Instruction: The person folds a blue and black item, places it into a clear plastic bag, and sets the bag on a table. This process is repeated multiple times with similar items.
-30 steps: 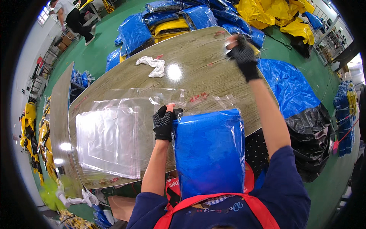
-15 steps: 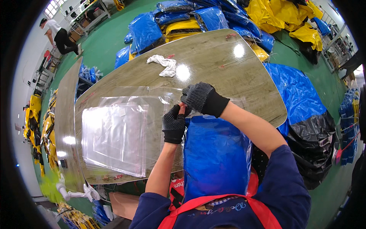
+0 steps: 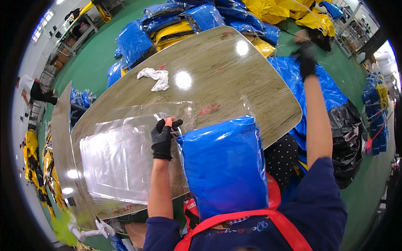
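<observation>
A folded blue item in a clear plastic bag (image 3: 224,163) lies at the table's near edge, against my body. My left hand (image 3: 161,138), in a black dotted glove with bare fingertips, is closed at the bag's upper left corner, pinching its clear plastic. My right hand (image 3: 305,56), in a matching glove, is raised far out to the right, above a large blue sheet (image 3: 335,85). It is smeared by motion, so its fingers cannot be read. To the left of my left hand lies a stack of flat clear plastic bags (image 3: 115,161).
A crumpled white cloth (image 3: 155,78) lies on the wood-grain table (image 3: 217,62). Beyond the table's far edge are piled blue and yellow bagged packets (image 3: 171,33). Black sheeting (image 3: 345,138) lies to the right. At the far left a person (image 3: 33,90) bends over.
My right hand has left the bag's top and swung up and far right. My left hand has shifted left, staying at the bag's corner. The view has turned slightly.
</observation>
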Demonstrator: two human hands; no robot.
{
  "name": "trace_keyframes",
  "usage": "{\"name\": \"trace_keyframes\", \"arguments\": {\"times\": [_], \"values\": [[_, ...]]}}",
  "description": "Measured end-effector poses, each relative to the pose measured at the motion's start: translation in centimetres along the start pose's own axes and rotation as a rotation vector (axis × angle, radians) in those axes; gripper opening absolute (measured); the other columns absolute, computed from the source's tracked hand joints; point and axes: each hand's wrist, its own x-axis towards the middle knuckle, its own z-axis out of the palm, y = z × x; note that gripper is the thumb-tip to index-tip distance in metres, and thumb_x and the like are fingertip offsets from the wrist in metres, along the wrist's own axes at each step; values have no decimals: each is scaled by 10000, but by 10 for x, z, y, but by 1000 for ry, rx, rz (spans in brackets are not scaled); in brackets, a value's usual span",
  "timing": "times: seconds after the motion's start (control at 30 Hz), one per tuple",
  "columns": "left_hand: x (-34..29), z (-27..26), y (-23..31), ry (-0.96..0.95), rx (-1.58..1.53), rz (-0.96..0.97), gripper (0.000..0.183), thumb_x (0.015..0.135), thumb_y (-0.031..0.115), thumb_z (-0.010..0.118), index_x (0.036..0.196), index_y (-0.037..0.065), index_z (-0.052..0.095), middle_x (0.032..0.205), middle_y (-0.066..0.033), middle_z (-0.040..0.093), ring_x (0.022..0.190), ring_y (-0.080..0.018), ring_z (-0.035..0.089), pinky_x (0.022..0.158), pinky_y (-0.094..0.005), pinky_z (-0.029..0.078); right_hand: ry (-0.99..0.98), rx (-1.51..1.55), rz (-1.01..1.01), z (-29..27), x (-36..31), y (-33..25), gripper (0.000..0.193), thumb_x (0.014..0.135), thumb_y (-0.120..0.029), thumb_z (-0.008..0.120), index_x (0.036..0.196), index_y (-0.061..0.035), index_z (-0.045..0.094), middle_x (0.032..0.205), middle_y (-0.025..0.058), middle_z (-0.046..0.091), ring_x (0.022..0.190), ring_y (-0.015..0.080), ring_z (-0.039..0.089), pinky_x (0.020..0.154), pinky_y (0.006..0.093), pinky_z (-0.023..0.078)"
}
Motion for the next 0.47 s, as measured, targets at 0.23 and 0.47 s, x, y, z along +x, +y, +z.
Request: {"name": "trace_keyframes", "arguments": {"times": [0.23,0.47], "values": [[4,-22,39,-170,146,-225,295,890,319,589,983,57,686,587,29,508,464,-70,443,422,-234,332,-588,-121,264,144,-171,-93,402,833,-440,622,1001,-81,687,783,84,681,634,118,587,533,221,448],[-59,-10,97,-78,-696,-266,309,929,325,542,1115,94,457,780,-59,535,759,-236,571,583,-310,456,-562,641,438,99,-199,-166,445,896,-357,579,1226,-59,553,1092,71,639,682,147,619,581,229,479]]}}
